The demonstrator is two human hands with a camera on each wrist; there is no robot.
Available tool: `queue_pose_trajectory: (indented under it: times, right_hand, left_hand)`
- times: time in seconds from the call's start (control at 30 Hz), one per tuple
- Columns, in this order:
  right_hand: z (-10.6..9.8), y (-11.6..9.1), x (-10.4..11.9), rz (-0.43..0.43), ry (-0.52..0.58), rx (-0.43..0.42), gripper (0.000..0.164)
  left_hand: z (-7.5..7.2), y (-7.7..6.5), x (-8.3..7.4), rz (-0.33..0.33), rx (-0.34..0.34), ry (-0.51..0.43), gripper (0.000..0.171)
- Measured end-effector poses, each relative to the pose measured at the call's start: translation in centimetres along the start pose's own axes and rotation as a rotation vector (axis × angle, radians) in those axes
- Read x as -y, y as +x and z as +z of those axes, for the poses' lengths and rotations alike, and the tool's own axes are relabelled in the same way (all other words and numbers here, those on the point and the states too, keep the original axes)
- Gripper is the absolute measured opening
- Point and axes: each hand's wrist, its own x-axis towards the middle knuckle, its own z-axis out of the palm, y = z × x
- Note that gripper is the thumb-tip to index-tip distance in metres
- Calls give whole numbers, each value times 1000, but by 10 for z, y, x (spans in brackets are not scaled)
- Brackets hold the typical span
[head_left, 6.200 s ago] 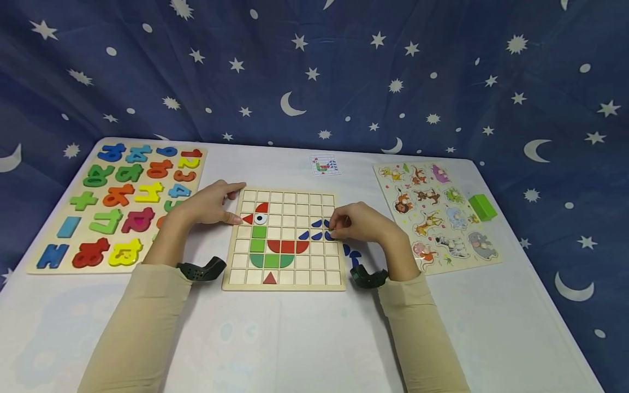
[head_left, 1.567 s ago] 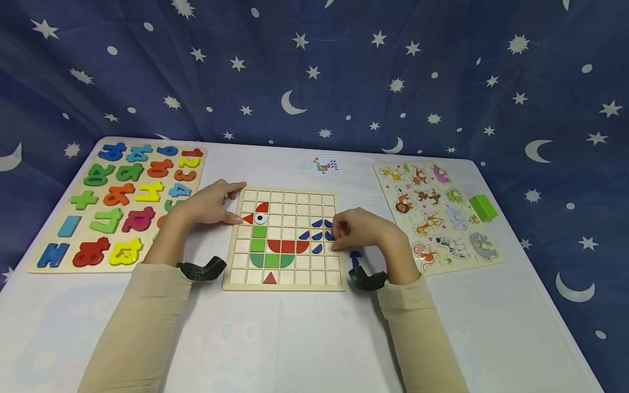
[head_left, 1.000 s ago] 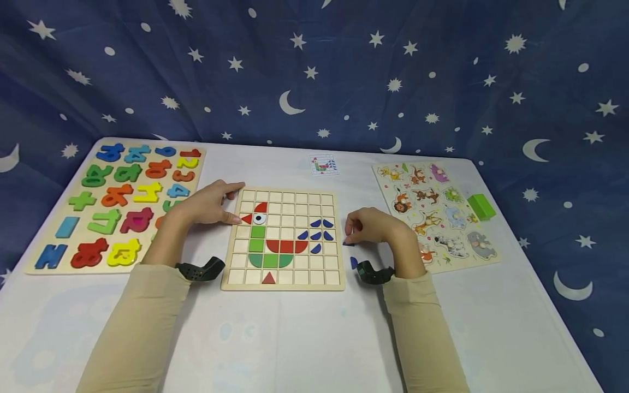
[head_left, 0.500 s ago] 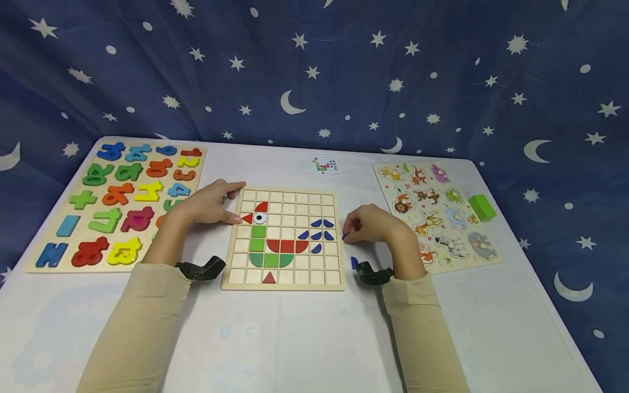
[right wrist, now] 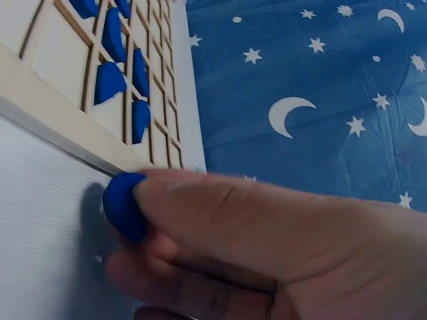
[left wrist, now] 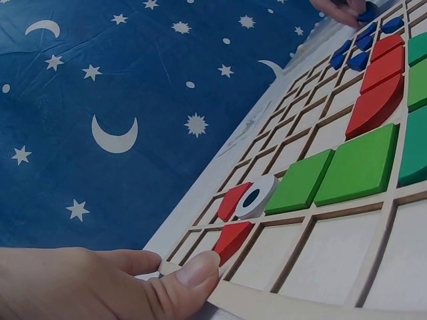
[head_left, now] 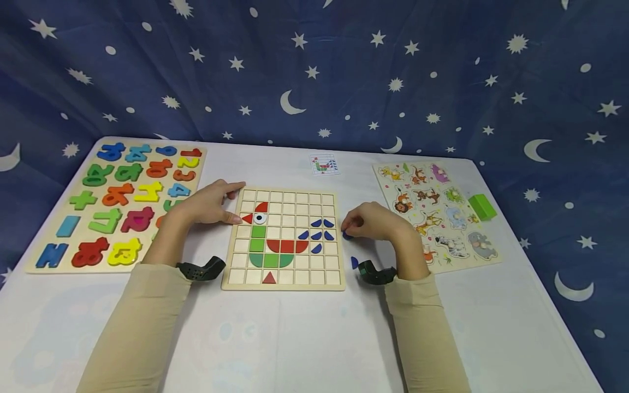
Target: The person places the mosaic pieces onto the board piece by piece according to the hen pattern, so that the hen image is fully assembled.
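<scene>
My left hand point(head_left: 211, 204) rests at the left side of a wooden grid board point(head_left: 295, 279). Its thumb touches the rim beside a red triangle point(left wrist: 233, 240), and the index finger reaches the far corner. Just off the board's right edge, my right hand point(head_left: 371, 221) pinches a blue segment-shaped wooden piece point(right wrist: 124, 207) between thumb and index finger, close over the table. On the board, a bird shape is laid out from green squares point(head_left: 257, 245), red pieces point(head_left: 287, 246), a white eye disc point(head_left: 260, 219) and several blue pieces point(head_left: 316, 248) at the right.
A loose blue piece point(head_left: 354, 262) lies by the right wrist camera. Behind the board sits a small pattern card point(head_left: 324, 165). A number puzzle point(head_left: 118, 265) stands at left, an animal puzzle point(head_left: 462, 265) at right, with a green block point(head_left: 482, 207) next to it.
One more blue piece lies on the board's right part than 6.2 seconds ago. My right hand has moved off the board and picked up another blue piece. The left hand has stayed put.
</scene>
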Motion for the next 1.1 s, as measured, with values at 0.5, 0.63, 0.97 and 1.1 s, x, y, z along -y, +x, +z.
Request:
queue_pose_trajectory:
  times: [0.5,0.63,0.97,1.1]
  right_hand:
    - [13,7,21,-157,101,113,5]
    - [14,7,23,-152,101,118,6]
    - [15,8,24,-127,88,127,6]
    - [16,9,24,-120,65,127,5]
  left_hand:
    - [1,1,2,3,0,5,92]
    - [1,1,2,3,-2,5,92]
    - [1,1,2,-1,4,6,92]
    - [1,1,2,-6,-4,6,92]
